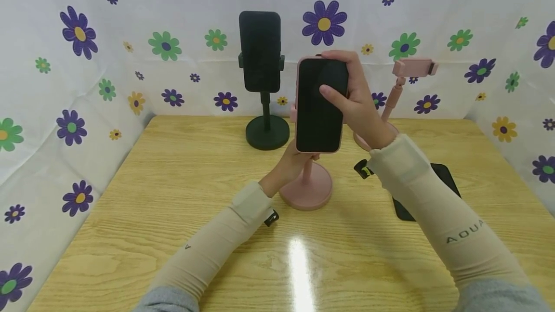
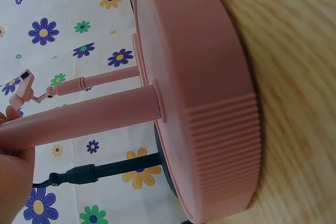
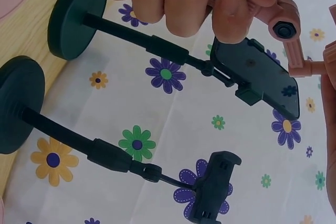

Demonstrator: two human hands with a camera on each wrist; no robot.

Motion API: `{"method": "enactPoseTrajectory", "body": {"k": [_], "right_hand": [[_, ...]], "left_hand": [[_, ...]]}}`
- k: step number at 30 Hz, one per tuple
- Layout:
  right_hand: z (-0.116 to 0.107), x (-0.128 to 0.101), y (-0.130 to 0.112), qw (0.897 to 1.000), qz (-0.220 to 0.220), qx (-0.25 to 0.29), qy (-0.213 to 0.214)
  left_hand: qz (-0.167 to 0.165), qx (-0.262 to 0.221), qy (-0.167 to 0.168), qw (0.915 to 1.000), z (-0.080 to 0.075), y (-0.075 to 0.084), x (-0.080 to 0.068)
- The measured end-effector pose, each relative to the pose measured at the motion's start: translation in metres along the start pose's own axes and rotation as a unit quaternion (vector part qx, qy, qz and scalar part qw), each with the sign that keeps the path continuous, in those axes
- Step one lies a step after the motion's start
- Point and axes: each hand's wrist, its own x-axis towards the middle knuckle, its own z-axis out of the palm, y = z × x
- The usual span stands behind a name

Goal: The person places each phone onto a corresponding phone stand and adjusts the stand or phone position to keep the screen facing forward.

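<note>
Pink-cased phone (image 1: 319,105) stands upright, long axis vertical, dark screen facing the wearer, top edge up, mounted above the pink stand (image 1: 307,188) near the centre of the wooden surface (image 1: 151,191). Right hand (image 1: 353,95) grips the phone's upper right portion: fingers curl over the top edge, thumb lies across the screen. Left hand (image 1: 291,162) is below the phone, closed around the pink stand's post; the left wrist view shows that post (image 2: 89,116) held at the fingers (image 2: 13,129), and the round ribbed base (image 2: 210,93) flat on the surface. Behind and to the left, a black stand (image 1: 266,129) holds a second phone (image 1: 260,51) upright, long axis vertical. Behind the right hand, another pink stand (image 1: 401,85) carries an empty clamp. A dark phone (image 1: 442,177) lies flat on the surface beneath the right forearm.
</note>
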Motion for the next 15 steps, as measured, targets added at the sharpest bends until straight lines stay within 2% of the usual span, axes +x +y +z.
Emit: {"method": "enactPoseTrajectory", "body": {"k": [6, 8, 9, 11, 14, 15], "right_hand": [[-0.001, 0.003, -0.003, 1.0, 0.007, -0.025, -0.007], [-0.002, 0.003, -0.006, 0.999, 0.016, -0.033, -0.009], [-0.003, 0.003, -0.007, 0.999, 0.022, -0.035, -0.009], [-0.004, 0.002, -0.009, 0.999, 0.035, -0.036, -0.01], [-0.008, 0.0, -0.012, 0.998, 0.038, -0.043, -0.008], [-0.009, -0.001, -0.012, 0.998, 0.038, -0.045, -0.003]], "left_hand": [[0.013, 0.046, -0.013, 0.9988, -0.001, 0.001, 0.003], [0.006, 0.061, -0.015, 0.998, -0.002, 0.003, 0.003], [-0.003, 0.05, -0.016, 0.9986, -0.003, 0.003, 0.003], [-0.02, 0.066, -0.012, 0.9976, -0.004, 0.005, 0.002], [-0.036, 0.12, 0.001, 0.9922, -0.005, 0.007, -0.001], [-0.033, 0.152, 0.006, 0.9878, -0.005, 0.008, -0.003]]}}
